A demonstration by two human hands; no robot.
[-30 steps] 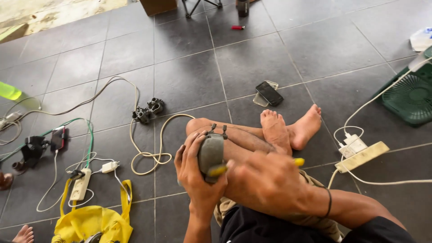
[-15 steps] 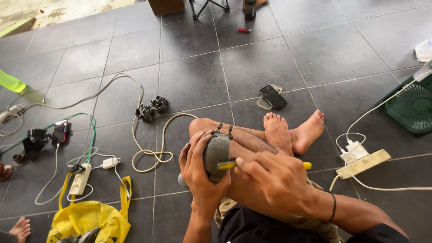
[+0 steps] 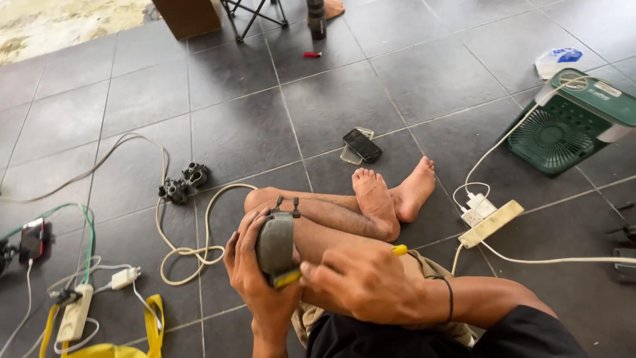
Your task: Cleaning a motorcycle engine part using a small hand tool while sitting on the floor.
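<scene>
I sit cross-legged on a grey tiled floor. My left hand [image 3: 255,282] grips a rounded grey device [image 3: 276,242] with small black prongs at its top, held upright over my lap. My right hand [image 3: 361,285] holds a yellow-handled screwdriver [image 3: 399,250]; its yellow tip end [image 3: 287,279] rests against the lower edge of the grey device. My bare feet [image 3: 391,195] lie crossed just beyond my hands.
A cream cable [image 3: 182,232] loops on the floor to a black part [image 3: 182,184]. Two phones [image 3: 361,146] lie ahead. A green fan [image 3: 570,122] and white power strip [image 3: 491,224] sit right. Another power strip [image 3: 74,311], a yellow strap [image 3: 154,318] and chargers are left.
The view has shifted left and down. The screwdriver has moved from beside my right hand onto the lower edge of the grey device, which stays in my left hand.
</scene>
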